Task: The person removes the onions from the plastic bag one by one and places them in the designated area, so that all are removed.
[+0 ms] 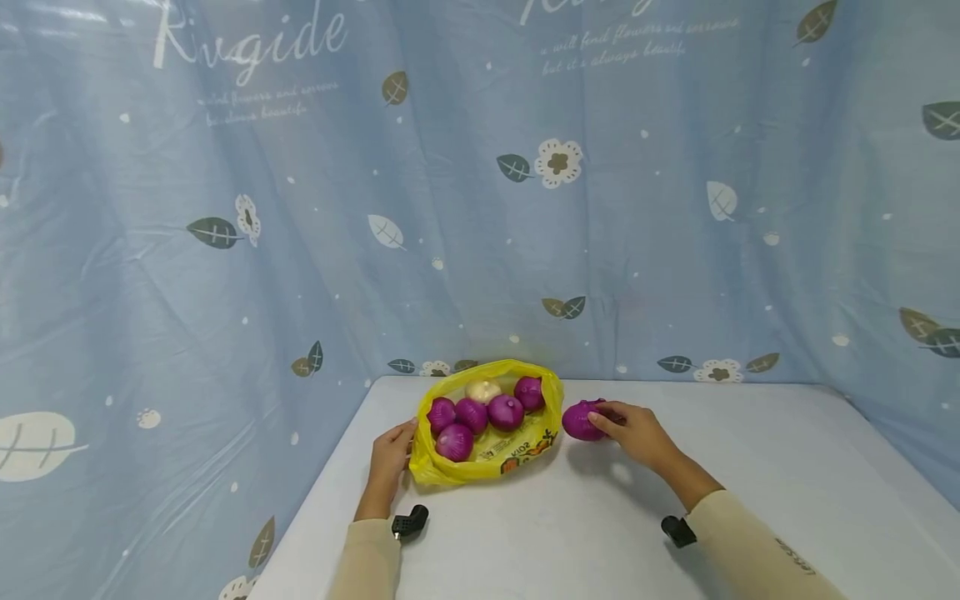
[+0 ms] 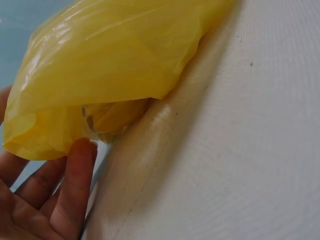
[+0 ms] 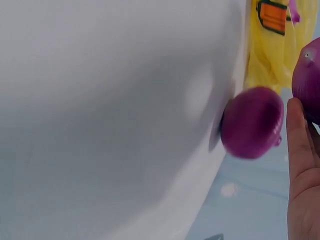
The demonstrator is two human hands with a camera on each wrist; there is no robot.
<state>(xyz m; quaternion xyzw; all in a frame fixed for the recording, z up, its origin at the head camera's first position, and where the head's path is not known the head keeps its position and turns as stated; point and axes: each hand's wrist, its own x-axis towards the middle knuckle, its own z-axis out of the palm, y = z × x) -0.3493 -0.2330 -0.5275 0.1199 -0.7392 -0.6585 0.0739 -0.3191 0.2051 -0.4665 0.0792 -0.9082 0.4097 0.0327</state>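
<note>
A yellow plastic bag (image 1: 450,473) lies with its mouth wide, holding several purple onions (image 1: 455,442) and one pale onion (image 1: 483,391). My left hand (image 1: 390,460) grips the bag's left side; in the left wrist view, its fingers (image 2: 75,185) are at the folded yellow plastic. Just right of the bag, my right hand (image 1: 636,432) holds a purple onion (image 1: 579,422) between thumb and fingers. The right wrist view shows that held onion (image 3: 309,82) at the right edge, with a second purple onion (image 3: 252,124) on the table beyond it, mostly hidden in the head view.
The white table (image 1: 525,542) runs back to a blue patterned curtain (image 1: 480,250), which also hangs along the left side. A small black device (image 1: 410,522) is worn at the left wrist and another (image 1: 678,531) at the right.
</note>
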